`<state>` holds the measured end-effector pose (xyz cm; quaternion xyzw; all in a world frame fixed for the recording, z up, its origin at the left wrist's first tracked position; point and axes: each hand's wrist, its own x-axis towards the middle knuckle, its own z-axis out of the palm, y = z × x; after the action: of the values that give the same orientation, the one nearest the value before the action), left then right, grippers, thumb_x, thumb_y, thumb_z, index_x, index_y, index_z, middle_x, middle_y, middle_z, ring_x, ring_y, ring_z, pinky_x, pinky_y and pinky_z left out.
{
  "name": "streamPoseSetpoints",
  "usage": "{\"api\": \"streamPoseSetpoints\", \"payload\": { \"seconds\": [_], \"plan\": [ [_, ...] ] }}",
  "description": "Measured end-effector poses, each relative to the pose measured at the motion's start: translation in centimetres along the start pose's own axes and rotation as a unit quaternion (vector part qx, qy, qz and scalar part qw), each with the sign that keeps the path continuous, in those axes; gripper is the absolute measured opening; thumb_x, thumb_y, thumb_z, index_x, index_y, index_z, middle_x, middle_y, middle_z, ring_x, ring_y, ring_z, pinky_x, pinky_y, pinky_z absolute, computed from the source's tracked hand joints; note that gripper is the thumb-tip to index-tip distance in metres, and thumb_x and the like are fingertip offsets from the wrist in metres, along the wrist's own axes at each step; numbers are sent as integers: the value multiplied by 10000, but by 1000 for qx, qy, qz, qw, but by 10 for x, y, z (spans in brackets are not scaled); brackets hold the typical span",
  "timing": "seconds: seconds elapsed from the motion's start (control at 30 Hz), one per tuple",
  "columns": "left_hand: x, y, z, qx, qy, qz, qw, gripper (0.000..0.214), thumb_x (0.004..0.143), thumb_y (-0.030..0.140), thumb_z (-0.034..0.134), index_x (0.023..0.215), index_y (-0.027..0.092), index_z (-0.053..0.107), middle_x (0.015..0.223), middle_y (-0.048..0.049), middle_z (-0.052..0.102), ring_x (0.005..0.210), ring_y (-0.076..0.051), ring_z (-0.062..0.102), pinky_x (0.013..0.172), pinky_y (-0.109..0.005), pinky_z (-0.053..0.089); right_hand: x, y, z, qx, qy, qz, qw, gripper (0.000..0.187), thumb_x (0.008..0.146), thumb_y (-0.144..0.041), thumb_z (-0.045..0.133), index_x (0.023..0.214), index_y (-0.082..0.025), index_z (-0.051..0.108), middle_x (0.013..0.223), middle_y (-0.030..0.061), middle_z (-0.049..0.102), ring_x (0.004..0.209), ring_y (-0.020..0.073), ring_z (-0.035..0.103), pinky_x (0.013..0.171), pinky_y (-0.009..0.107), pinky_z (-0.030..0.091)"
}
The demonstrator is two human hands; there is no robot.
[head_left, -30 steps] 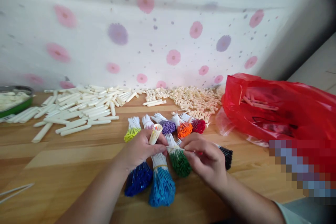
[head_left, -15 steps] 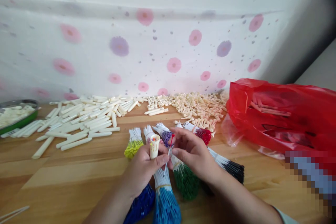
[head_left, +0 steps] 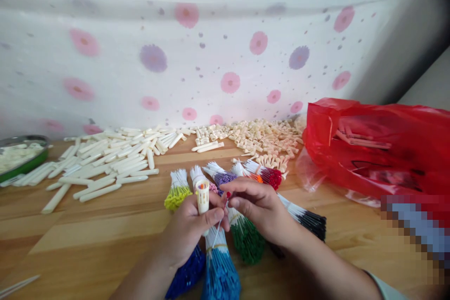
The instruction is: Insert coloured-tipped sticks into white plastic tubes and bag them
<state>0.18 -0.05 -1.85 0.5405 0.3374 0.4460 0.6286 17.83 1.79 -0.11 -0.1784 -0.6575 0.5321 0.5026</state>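
Note:
My left hand (head_left: 190,227) is closed round a cream pen barrel (head_left: 203,199), upright, with slots near its open top and small orange and other coloured tips inside. Between my hands slants a thin white pen refill (head_left: 218,231) with a red end. My left thumb and fingers press on its middle, while my right hand (head_left: 255,208) pinches it near the red end. Beneath and around my hands lie bundles of refills: light blue (head_left: 221,274), dark blue (head_left: 188,272), green (head_left: 249,239), yellow (head_left: 177,192), purple (head_left: 222,176), red (head_left: 270,177) and black (head_left: 307,220).
Many cream pen barrels (head_left: 119,161) lie heaped at the back left, beside a green-rimmed bowl (head_left: 26,168) of small pieces. Small slotted parts (head_left: 265,138) are piled at the back centre. On the right sits a red plastic bag (head_left: 372,150). Thin white sticks (head_left: 19,285) lie front left.
The red end of the refill has come down a little, and my right fingers have closed in on it. The barrel has tilted slightly and shifted left in my left hand.

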Motion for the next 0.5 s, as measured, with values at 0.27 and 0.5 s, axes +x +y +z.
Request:
{"api": "streamPoseSetpoints", "payload": {
  "seconds": [0.27, 0.5],
  "plan": [
    [-1, 2, 0, -3, -35, 15, 999, 193, 816, 336, 648, 770, 149, 640, 626, -8, 660, 600, -108, 563, 596, -220, 425, -2, 2, 2, -26, 7, -19, 999, 129, 848, -221, 617, 955, -250, 683, 887, 30, 630, 744, 144, 654, 660, 280, 545],
    [-1, 9, -6, 245, 89, 177, 949, 132, 834, 292, 611, 789, 179, 663, 729, -22, 650, 694, -155, 595, 649, -255, 445, -3, -43, -9, -175, 51, -78, 980, 76, 871, -177, 577, 896, -225, 631, 790, 34, 653, 788, 169, 630, 698, 307, 519]
  ]
}}
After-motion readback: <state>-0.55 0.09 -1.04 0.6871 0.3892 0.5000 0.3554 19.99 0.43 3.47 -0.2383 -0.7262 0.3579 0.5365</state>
